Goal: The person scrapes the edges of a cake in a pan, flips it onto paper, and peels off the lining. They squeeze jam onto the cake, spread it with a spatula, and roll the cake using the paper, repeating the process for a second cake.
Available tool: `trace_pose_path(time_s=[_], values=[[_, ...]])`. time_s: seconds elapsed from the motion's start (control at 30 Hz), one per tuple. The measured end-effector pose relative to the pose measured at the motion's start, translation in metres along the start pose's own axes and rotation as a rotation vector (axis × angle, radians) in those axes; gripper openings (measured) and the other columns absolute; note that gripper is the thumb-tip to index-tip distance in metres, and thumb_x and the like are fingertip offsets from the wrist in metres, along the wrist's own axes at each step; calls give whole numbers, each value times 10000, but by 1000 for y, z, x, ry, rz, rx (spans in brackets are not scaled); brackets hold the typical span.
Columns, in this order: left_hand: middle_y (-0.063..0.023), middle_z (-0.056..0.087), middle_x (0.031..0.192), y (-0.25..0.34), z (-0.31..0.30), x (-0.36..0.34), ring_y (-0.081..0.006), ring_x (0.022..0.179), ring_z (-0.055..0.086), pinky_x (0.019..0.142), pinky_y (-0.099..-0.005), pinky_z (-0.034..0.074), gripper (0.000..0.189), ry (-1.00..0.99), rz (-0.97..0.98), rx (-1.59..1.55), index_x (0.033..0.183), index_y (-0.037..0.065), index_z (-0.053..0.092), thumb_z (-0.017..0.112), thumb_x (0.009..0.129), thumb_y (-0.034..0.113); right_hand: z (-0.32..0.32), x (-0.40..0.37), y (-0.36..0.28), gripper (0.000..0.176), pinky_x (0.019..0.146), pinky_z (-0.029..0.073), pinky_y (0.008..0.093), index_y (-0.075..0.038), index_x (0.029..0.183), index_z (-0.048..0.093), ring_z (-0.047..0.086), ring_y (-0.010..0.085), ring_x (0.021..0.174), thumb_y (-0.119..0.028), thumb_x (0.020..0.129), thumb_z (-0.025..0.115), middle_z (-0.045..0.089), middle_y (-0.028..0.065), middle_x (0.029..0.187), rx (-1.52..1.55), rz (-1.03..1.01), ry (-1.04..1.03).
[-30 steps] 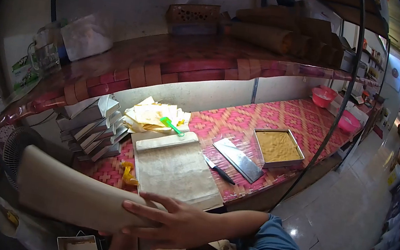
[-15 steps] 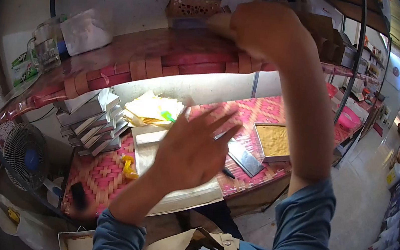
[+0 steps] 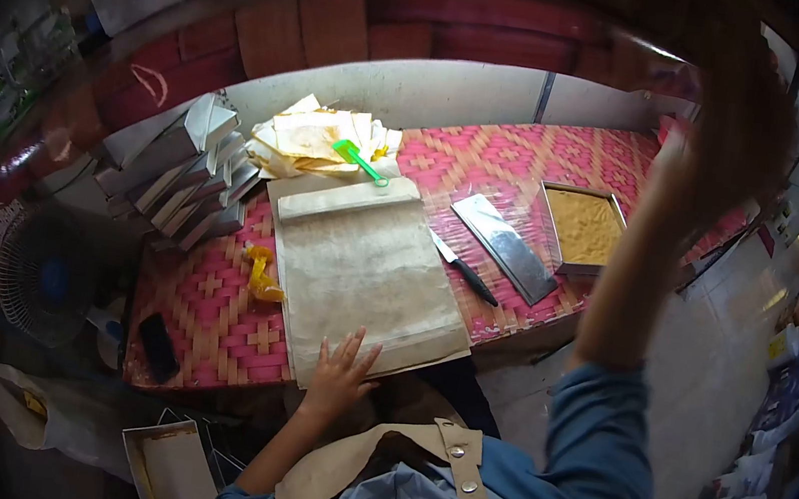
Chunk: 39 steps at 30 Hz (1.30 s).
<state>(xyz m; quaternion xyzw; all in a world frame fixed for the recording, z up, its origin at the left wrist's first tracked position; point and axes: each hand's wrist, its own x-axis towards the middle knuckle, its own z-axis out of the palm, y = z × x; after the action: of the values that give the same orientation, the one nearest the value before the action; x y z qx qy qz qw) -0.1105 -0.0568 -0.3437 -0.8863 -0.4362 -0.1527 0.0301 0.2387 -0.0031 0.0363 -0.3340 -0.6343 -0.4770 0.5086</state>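
My left hand (image 3: 343, 371) lies with spread fingers at the front edge of a stack of stained baking paper sheets (image 3: 371, 271). A rolled or folded strip runs across the far end of the sheets. High on the right, my right hand (image 3: 734, 122) is raised by the overhead shelf, dark and blurred; its fingers cannot be made out, nor whether they hold anything. Right of the paper lie a black-handled knife (image 3: 467, 274) and a flat shiny metal blade or plate (image 3: 505, 250). Further right sits a rectangular tin of brown cake or batter (image 3: 584, 228).
The red shelf (image 3: 399, 22) hangs low over the table. A green-handled tool (image 3: 361, 161) rests by crumpled paper (image 3: 319, 133). Stacked tins (image 3: 181, 180), a crumpled yellow item (image 3: 262, 274), a phone (image 3: 158, 347) and a fan (image 3: 53, 275) are at left.
My left hand has come down from above the table onto the paper's front edge. My right hand has moved right along the shelf, and the view has tilted down.
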Motion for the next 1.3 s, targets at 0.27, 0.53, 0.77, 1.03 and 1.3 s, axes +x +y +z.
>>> trace_pose_path(time_s=[0.27,0.53,0.77,1.03,1.3], values=[[-148,297,1445,0,0,12,-312,1265,384,1007,-524,326,712,-41,-11,-33,1368,186,395,645,751,437,91,-331,-128,422,898,389,449,0,1080,498,459,379,1083,-295,813,639,510,201,1106,49,791,-1095],[-165,376,1389,6,-15,32,-327,1233,407,1029,-491,304,782,-46,-89,-128,1321,61,435,641,717,515,48,-347,-20,357,753,446,439,27,968,525,578,372,902,-281,827,639,585,232,932,-158,1294,-393],[-174,461,1302,5,-2,33,-325,1202,426,1026,-463,316,722,17,-100,-115,1270,17,465,658,740,469,47,-414,50,420,586,491,398,50,750,541,633,315,616,-355,771,651,608,169,641,-193,1806,-479],[-211,388,1363,5,-21,28,-359,1275,356,1059,-431,290,797,98,-228,-431,1343,-12,356,608,793,506,34,-357,23,107,354,397,236,-67,688,502,449,89,405,-84,739,594,452,-6,515,434,1906,132],[-211,249,1451,-37,-24,48,-285,1350,255,1090,-370,199,839,359,-404,-1321,1402,-65,183,497,887,517,23,-302,-81,223,595,408,226,-57,925,546,502,72,673,-51,713,612,535,-23,793,1061,1662,-571]])
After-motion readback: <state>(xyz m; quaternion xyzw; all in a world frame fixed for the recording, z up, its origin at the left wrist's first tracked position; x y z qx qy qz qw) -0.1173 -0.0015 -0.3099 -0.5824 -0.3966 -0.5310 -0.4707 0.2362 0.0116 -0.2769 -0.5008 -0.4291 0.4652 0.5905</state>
